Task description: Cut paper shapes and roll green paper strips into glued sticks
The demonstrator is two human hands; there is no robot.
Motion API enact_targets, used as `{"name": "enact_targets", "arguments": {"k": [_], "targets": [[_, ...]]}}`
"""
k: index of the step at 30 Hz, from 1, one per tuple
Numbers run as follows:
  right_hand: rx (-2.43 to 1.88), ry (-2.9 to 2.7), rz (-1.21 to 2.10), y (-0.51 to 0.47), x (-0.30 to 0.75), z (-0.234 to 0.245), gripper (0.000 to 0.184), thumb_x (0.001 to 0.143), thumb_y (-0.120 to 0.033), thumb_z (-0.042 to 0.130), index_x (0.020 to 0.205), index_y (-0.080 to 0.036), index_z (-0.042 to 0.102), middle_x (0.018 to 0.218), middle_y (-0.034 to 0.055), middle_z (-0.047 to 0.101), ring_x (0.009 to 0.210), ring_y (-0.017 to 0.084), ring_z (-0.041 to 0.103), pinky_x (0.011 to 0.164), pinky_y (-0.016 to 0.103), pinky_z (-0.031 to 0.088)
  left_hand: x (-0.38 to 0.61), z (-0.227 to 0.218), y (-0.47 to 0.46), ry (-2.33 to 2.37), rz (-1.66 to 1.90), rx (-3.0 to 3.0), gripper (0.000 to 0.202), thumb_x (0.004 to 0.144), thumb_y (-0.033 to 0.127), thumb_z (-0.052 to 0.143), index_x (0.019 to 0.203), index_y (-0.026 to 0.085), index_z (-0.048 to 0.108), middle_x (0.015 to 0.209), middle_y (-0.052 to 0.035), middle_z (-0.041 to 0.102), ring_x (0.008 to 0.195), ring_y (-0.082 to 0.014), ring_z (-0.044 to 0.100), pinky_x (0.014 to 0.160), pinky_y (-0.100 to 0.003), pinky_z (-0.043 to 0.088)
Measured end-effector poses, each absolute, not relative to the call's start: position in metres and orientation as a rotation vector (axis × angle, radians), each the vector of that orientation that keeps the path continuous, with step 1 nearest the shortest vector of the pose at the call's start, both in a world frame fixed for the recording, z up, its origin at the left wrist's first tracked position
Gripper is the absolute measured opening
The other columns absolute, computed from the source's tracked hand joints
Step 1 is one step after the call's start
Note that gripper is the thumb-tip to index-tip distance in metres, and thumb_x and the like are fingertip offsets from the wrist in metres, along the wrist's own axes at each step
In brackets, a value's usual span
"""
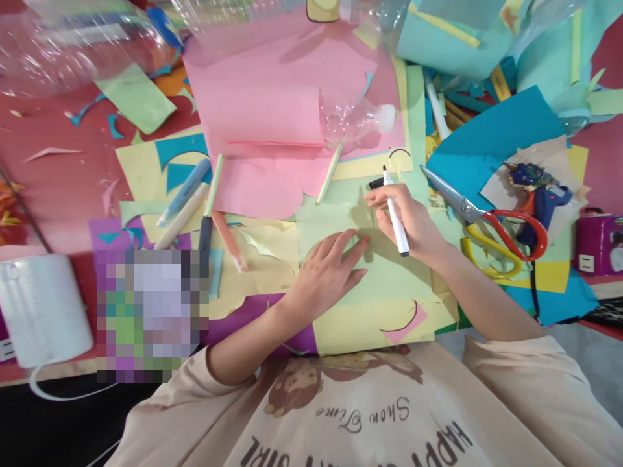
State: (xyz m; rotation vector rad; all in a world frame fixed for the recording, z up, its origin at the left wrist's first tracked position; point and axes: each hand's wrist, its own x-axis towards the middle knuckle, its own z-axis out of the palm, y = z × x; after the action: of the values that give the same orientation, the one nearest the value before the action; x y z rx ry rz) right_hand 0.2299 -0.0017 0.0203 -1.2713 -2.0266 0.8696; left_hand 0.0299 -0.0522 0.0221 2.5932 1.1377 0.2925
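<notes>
My right hand point(413, 220) holds a white marker point(397, 227) between its fingers, the bare black tip pointing away from me. A black cap point(376, 183) is close by the fingertips; whether they touch it I cannot tell. Flat on the pale green paper point(384, 279) lies my left hand point(331, 264), fingers spread, holding nothing. Beyond both hands is a clear plastic bottle point(355, 123) on its side, its body wrapped in pink paper point(272, 113). Two thin green paper strips point(331, 174) stick out on the near side of the wrap.
Red-handled scissors point(523, 227) and a yellow-handled pair point(487, 263) lie to the right on blue paper point(491, 136). Several markers point(187, 191) and paper scraps spread to the left, near a white case point(46, 311). More clear bottles point(82, 52) are at the back.
</notes>
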Motion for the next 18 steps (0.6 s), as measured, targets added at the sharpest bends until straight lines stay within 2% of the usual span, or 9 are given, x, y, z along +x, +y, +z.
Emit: {"name": "enact_targets", "arguments": {"k": [6, 10, 13, 18], "targets": [[-1.329, -2.011, 0.88, -0.0022, 0.231, 0.0169, 0.022, 0.085, -0.017, 0.048, 0.105, -0.023, 0.044, 0.103, 0.0076, 0.066, 0.092, 0.02, 0.066, 0.077, 0.037, 0.054, 0.0299, 0.022, -0.0528, 1.142, 0.288, 2.592, 0.04, 0.091, 0.028, 0.049, 0.128, 0.012, 0.046, 0.123, -0.0173, 0.053, 0.11, -0.0281, 0.055, 0.088, -0.041, 0.051], [-1.28, -1.799, 1.032, -0.0021, 0.2298, 0.0192, 0.014, 0.091, -0.031, 0.047, 0.102, -0.024, 0.045, 0.101, 0.0059, 0.066, 0.093, 0.019, 0.066, 0.079, 0.036, 0.054, 0.0301, 0.0225, -0.0532, 1.141, 0.255, 2.55, 0.039, 0.092, 0.028, 0.047, 0.128, 0.014, 0.046, 0.126, -0.0176, 0.052, 0.112, -0.0283, 0.054, 0.089, -0.043, 0.051], [-1.23, -1.627, 1.218, -0.0021, 0.2292, 0.0233, 0.019, 0.093, -0.042, 0.044, 0.099, -0.024, 0.043, 0.101, 0.0059, 0.068, 0.091, 0.017, 0.067, 0.079, 0.035, 0.054, 0.0306, 0.022, -0.0532, 1.146, 0.253, 2.588, 0.04, 0.091, 0.029, 0.049, 0.128, 0.013, 0.047, 0.126, -0.0173, 0.053, 0.11, -0.028, 0.055, 0.089, -0.042, 0.052], [-1.226, -1.637, 1.279, -0.0025, 0.2292, 0.0216, 0.021, 0.092, -0.044, 0.048, 0.097, -0.024, 0.043, 0.1, 0.0061, 0.068, 0.09, 0.017, 0.067, 0.081, 0.036, 0.052, 0.031, 0.0218, -0.0533, 1.151, 0.255, 2.614, 0.043, 0.089, 0.03, 0.053, 0.128, 0.012, 0.047, 0.125, -0.0174, 0.054, 0.11, -0.0281, 0.055, 0.089, -0.041, 0.052]]}}
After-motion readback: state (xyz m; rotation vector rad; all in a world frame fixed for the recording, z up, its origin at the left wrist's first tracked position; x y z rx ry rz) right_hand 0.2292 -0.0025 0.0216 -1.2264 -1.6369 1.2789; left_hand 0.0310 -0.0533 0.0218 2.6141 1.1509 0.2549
